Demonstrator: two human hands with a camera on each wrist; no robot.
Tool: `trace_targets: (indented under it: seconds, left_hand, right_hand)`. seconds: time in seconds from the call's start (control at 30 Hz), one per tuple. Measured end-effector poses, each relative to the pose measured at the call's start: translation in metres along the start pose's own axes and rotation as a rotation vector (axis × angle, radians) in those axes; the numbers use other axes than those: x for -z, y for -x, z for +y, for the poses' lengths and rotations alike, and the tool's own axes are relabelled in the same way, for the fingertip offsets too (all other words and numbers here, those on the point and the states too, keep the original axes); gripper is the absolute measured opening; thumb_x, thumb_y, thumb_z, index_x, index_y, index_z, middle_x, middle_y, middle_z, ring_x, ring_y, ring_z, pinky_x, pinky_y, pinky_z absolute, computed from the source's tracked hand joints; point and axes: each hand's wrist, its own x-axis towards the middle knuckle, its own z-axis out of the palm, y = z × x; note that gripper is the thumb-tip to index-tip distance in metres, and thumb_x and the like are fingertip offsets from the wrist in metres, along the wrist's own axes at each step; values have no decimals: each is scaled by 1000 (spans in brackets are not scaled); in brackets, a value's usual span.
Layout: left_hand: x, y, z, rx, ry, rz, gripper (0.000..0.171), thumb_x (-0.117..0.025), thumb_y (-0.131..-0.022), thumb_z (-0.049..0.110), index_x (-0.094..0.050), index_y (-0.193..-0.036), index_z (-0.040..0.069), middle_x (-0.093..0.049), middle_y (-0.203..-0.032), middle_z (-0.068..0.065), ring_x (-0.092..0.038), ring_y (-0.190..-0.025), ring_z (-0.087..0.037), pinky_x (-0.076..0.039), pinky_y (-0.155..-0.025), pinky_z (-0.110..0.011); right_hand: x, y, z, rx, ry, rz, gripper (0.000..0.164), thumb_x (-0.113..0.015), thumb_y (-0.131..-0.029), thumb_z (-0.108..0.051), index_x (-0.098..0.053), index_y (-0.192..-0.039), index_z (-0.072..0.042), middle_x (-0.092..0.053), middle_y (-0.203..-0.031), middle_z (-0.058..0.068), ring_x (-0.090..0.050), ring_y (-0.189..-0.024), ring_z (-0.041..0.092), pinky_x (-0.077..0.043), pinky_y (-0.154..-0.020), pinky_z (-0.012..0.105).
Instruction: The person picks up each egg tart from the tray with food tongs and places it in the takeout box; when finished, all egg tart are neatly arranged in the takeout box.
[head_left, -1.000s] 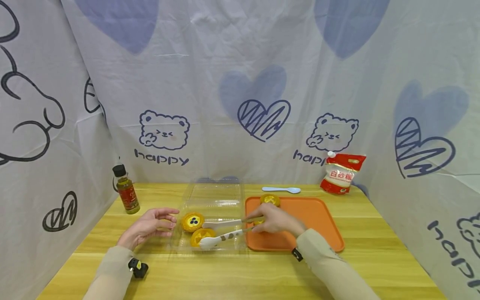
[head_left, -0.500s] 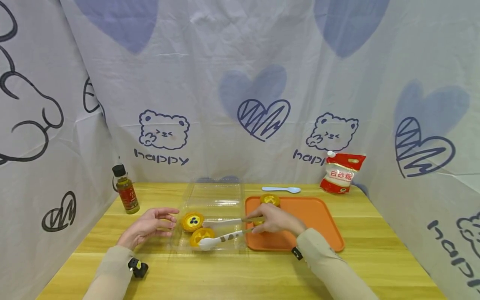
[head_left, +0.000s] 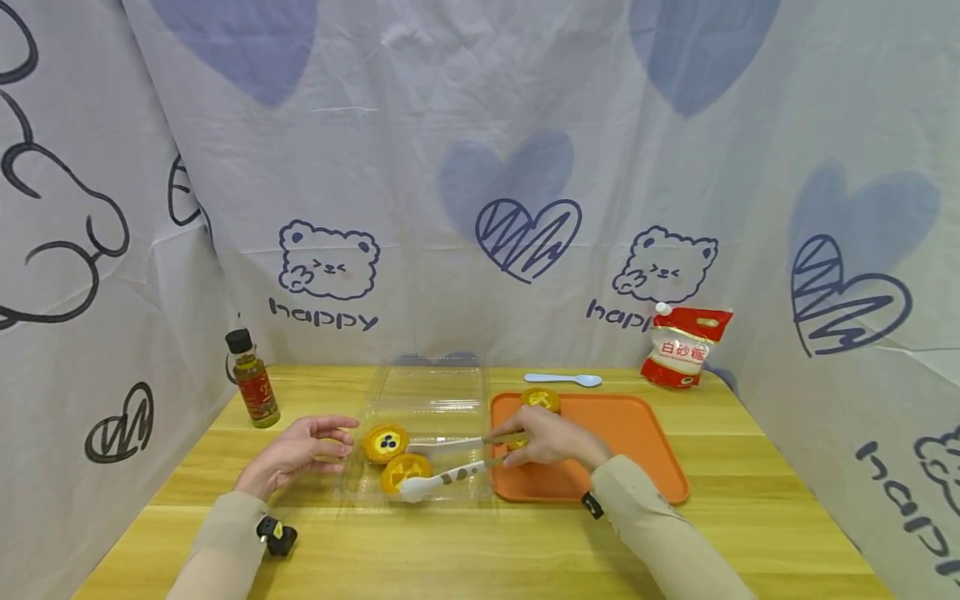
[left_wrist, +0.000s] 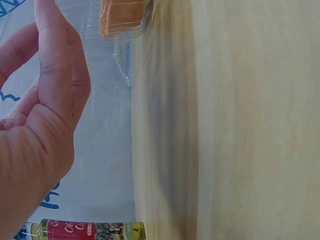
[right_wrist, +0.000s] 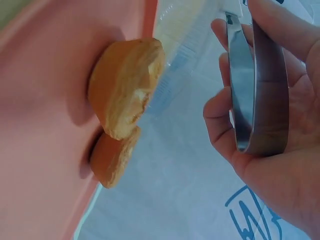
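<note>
My right hand [head_left: 551, 437] holds a pair of tongs [right_wrist: 270, 100] with a bent metal handle and white arms, one brown-spotted. They stretch left over the clear plastic container [head_left: 483, 408], which stands with its lid raised. Inside it lie a tart with dark berries [head_left: 386, 443] and a yellow-topped tart [head_left: 406, 473]. The spotted arm's tip overlaps the yellow-topped tart in the head view; I cannot tell whether it touches. Left of the container, my left hand [head_left: 307, 450] is held with loosely bent fingers and nothing in them.
Two more tarts sit on the orange tray [head_left: 615, 450], one at the back [head_left: 540, 400] and one [right_wrist: 125, 85] partly behind my right hand in the head view. A pale spoon [head_left: 562, 380] lies behind the tray. An oil bottle [head_left: 255, 387] and a sugar bag [head_left: 682, 346] stand further out.
</note>
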Motion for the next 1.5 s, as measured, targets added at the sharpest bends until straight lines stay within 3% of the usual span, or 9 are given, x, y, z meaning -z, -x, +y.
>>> trace_targets:
  seconds: [0.2,0.37,0.47,0.7,0.9,1.03,1.2,1.33,1.5]
  left_hand:
    - [0,-1,-1,-1,5,-5,63,-68,-87,-1,-39,-143,-8,-60,-109,-13,-65,-89,-18,-62,-76,-34]
    - [0,-2,-1,-6,3,-13,64,-68,-88,1,-39,-143,-8,-60,-109,-12,-65,-90,-19,-62,-76,-34]
    - [1,-2,-1,-8,1,-15,64,-68,-88,1,-38,-144,-8,-60,-110,-12,-65,-92,-19,-62,-77,-34]
    - [1,0,-2,-8,-11,-19,63,-67,-88,1,-38,-143,-9,-60,-110,-12,-65,-91,-19,-62,-77,-34]
    - [0,-1,-2,-12,-2,-18,63,-67,-88,0,-38,-143,-9,-61,-108,-11,-65,-91,-19,-62,-76,-34]
    - [0,-1,-2,-8,0,-11,63,-67,-88,0,-39,-143,-9,-61,-108,-12,-65,-90,-19,-62,-76,-34]
    - [-1,-2,-1,-7,-3,-10,63,-67,-88,-1,-38,-143,-9,-61,-108,-12,-65,-90,-18,-62,-76,-34]
    - [-1,-2,-1,-8,-8,-13,62,-67,-88,0,-39,-143,-8,-61,-108,-11,-65,-89,-17,-62,-76,-34]
    - [0,-2,-1,-9,-7,-19,62,-67,-88,-1,-39,-143,-9,-61,-107,-11,-65,-87,-17,-62,-75,-33]
  right_hand:
    - [-5,1,2,21,27,32,37,-73,-88,-14,-69,-125,-17,-70,-121,-1,-64,-94,20,-54,-78,27]
    - [-6,1,1,22,51,38,37,-73,-88,-15,-69,-125,-18,-70,-121,-2,-45,-64,14,-43,-65,19]
    - [-5,-1,-1,27,62,36,37,-73,-88,-16,-69,-124,-18,-72,-115,2,-35,-57,11,-39,-59,18]
    - [-8,-9,-7,57,119,51,35,-74,-88,-18,-71,-122,-14,-71,-118,2,-44,-67,10,-41,-67,19]
    - [-13,-11,-9,35,101,46,36,-73,-88,-16,-70,-123,-12,-73,-109,6,-33,-57,9,-36,-60,20]
    - [-15,-12,-8,19,89,42,38,-73,-88,-18,-68,-125,-10,-72,-112,6,-39,-60,11,-37,-63,21]
    - [-14,-9,-7,-9,57,26,42,-73,-88,-21,-66,-129,-12,-68,-125,1,-58,-88,15,-48,-78,25]
    - [-11,-9,-5,-15,44,16,44,-74,-88,-22,-65,-130,-15,-68,-126,-2,-61,-96,18,-51,-82,28]
    - [-4,-8,-2,-15,43,24,44,-74,-87,-22,-65,-130,-16,-68,-125,-1,-57,-85,13,-47,-77,26]
